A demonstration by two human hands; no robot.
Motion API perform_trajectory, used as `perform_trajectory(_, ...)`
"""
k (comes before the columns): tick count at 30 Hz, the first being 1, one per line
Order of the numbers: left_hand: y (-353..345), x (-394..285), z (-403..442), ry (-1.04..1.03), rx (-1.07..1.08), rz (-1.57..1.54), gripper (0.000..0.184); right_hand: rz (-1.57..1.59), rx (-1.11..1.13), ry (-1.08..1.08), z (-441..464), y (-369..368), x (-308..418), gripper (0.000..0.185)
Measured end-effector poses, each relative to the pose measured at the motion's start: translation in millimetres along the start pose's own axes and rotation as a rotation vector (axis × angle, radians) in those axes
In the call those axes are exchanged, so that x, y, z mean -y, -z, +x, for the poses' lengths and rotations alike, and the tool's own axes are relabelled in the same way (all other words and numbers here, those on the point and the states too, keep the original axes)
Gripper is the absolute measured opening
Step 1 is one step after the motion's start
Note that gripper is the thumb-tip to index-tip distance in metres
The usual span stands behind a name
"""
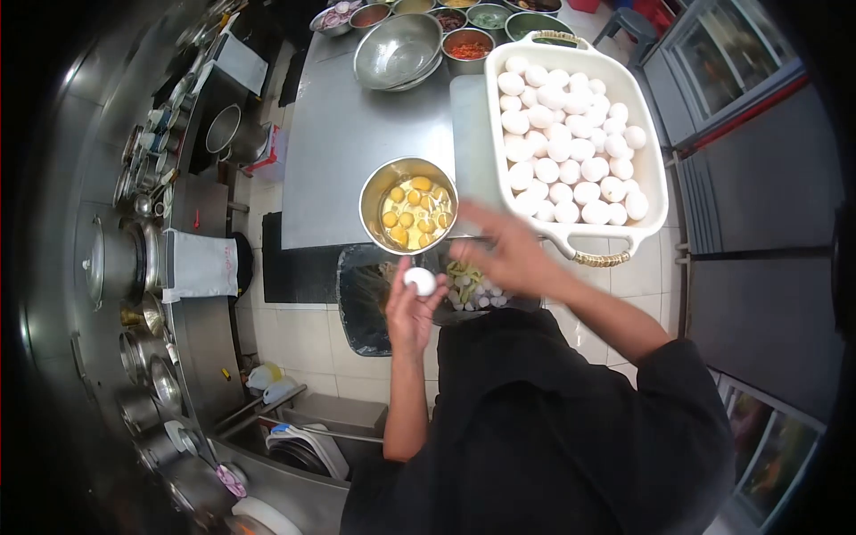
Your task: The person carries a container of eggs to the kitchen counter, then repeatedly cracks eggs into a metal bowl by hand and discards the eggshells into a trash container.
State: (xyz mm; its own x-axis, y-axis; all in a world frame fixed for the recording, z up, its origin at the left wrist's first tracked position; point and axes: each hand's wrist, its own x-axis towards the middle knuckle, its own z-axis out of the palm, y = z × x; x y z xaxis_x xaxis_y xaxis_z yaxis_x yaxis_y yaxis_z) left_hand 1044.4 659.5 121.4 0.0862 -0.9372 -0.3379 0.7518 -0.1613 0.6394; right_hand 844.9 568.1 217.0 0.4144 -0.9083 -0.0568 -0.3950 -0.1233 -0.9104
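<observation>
A white egg [419,282] rests in my left hand [410,314], with the fingers curled round it just below the near rim of a round metal bowl. In that metal bowl [365,214], several yellow yolks [407,218] lie in clear egg white. My right hand [513,257] is to the right of the bowl, blurred by motion. Its fingers look spread, and I see nothing in them. Below both hands, a bin with a dark lining holds pale shells and green scraps [473,290]. Whole white eggs [571,147] fill a large white tub [655,192] at the right.
The bowl stands near the front edge of a steel table [330,169]. Nested metal bowls [397,53] and small bowls of chopped ingredients, one red [468,49], stand farther back. A black bin [361,330] is below the edge. Pots and a stove line the left; fridges [758,178] stand right.
</observation>
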Motion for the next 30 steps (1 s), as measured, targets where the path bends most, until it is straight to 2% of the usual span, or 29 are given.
perform_trajectory(2, 25.7, -10.7, 15.5, -0.094, -0.074, 0.017, 0.056, -0.183, -0.354, 0.13, 40.4, 38.2, -19.3, 0.044)
perform_trajectory(3, 35.3, -16.4, 22.9, -0.158, -0.144, 0.07, 0.057, -0.268, -0.492, 0.118, 63.9, 62.0, -33.7, 0.042)
perform_trajectory(5, 63.9, -23.0, 43.1, -0.295, -0.297, 0.21, 0.058, -0.52, -0.639, 0.173, 107.8, 110.0, -74.4, 0.047)
perform_trajectory(6, 80.7, -23.7, 56.6, -0.364, -0.375, 0.296, 0.058, -0.663, -0.658, 0.059, 122.1, 125.5, -89.6, 0.053)
perform_trajectory(7, 88.4, -25.1, 67.5, -0.441, -0.472, 0.404, 0.05, -0.734, -0.595, -0.091, 129.4, 135.8, -87.5, 0.056)
perform_trajectory(10, 131.7, -21.8, 101.1, -0.651, -0.591, 0.807, 0.047, -0.889, -0.484, -0.117, 136.2, 145.7, -95.4, 0.053)
perform_trajectory(11, 125.6, -23.0, 102.4, -0.768, -0.63, 0.981, 0.046, -0.877, -0.484, -0.108, 140.8, 150.5, -104.5, 0.052)
perform_trajectory(14, 118.7, -31.1, 106.6, -0.887, -0.631, 1.328, 0.046, -0.838, -0.496, -0.098, 152.2, 161.0, -123.4, 0.048)
perform_trajectory(15, 116.2, -30.8, 107.5, -0.852, -0.622, 1.315, 0.046, -0.818, -0.504, -0.102, 154.0, 162.7, -127.4, 0.046)
perform_trajectory(16, 116.8, -29.5, 110.0, -0.907, -0.629, 1.368, 0.046, -0.798, -0.514, -0.105, 155.2, 163.4, -127.5, 0.045)
perform_trajectory(18, 117.5, -26.3, 115.2, -1.018, -0.642, 1.472, 0.045, -0.513, -0.609, -0.166, 156.8, 164.8, -128.4, 0.044)
perform_trajectory(19, 120.2, -23.1, 118.5, -1.004, -0.613, 1.5, 0.045, -0.369, -0.649, -0.194, 157.6, 164.3, -127.0, 0.043)
perform_trajectory(21, 126.7, -18.7, 122.5, -0.974, -0.556, 1.561, 0.045, 0.189, -0.635, -0.188, 160.5, 164.0, -124.5, 0.045)
perform_trajectory(22, 129.1, -19.2, 122.0, -0.913, -0.533, 1.558, 0.045, 0.47, -0.617, -0.184, 161.0, 164.2, -121.6, 0.046)
perform_trajectory(24, 131.0, -23.4, 123.8, -0.797, -0.481, 1.548, 0.046, 0.838, -0.576, -0.127, 158.4, 157.4, -95.7, 0.04)
perform_trajectory(26, 131.7, -31.5, 120.5, -0.721, -0.473, 1.395, 0.043, 1.182, -0.502, -0.138, 150.5, 145.7, -65.0, 0.036)
perform_trajectory(27, 129.1, -37.2, 120.3, -0.685, -0.463, 1.318, 0.042, 1.202, -0.442, -0.13, 148.4, 138.6, -51.5, 0.032)
perform_trajectory(29, 108.0, -54.2, 111.8, -0.506, -0.361, 0.777, 0.04, 1.153, -0.378, -0.136, 144.2, 118.1, -28.5, 0.027)
perform_trajectory(30, 93.8, -64.5, 105.8, -0.408, -0.309, 0.51, 0.038, 1.046, -0.254, -0.005, 146.0, 106.0, -26.7, 0.025)
